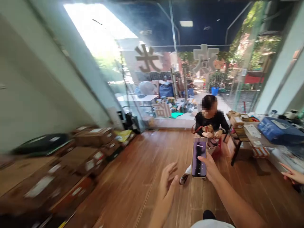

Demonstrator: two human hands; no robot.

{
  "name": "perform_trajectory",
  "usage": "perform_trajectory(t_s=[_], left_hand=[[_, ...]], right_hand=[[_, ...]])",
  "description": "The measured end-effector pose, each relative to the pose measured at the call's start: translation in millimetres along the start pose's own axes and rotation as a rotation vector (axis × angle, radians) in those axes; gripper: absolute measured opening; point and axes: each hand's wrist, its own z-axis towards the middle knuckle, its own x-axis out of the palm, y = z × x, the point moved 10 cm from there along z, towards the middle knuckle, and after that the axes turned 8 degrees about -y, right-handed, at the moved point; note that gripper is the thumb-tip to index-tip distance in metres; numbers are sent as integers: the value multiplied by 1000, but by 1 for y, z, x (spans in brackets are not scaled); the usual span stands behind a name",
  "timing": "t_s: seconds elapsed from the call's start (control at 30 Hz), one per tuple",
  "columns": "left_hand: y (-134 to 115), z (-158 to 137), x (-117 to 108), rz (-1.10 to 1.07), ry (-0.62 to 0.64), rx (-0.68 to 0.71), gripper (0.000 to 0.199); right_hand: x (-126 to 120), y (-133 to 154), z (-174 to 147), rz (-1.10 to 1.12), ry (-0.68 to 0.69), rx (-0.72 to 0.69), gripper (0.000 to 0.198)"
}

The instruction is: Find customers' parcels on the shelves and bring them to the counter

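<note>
A smartphone point(198, 167) with a dark purple screen is upright in front of me, its screen facing me. My right hand point(211, 166) grips it from the right side, the thumb lying over the screen and the other fingers hidden behind. To the left of the phone, apart from it, my left hand point(168, 182) is raised with fingers loosely curved and the thumb apart, holding nothing. What the screen says is too small and blurred to read.
A person in black point(209, 122) sits ahead, a small item in their hands. Cardboard boxes point(80, 158) are stacked at left. On the right, a table point(253, 137) bears a blue box point(280, 129); another person's hand point(293, 174) reaches in. A glass front point(175, 79) stands beyond the wooden floor point(133, 177).
</note>
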Motion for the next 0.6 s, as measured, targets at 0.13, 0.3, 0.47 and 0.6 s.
perform_trajectory(t_s=[0.13,0.3,0.47,0.6], left_hand=[[19,-21,-41,-55,-169,-95,67],[44,-74,-141,-76,-579,-128,67],[94,-181,-249,-53,-982,-243,71],[142,-281,-290,-70,-1233,-362,74]], right_hand=[[75,-42,-30,-33,171,71,50],[146,-99,-81,-45,389,299,45],[200,-145,-143,-93,691,487,67],[234,-181,-195,-151,883,611,70]])
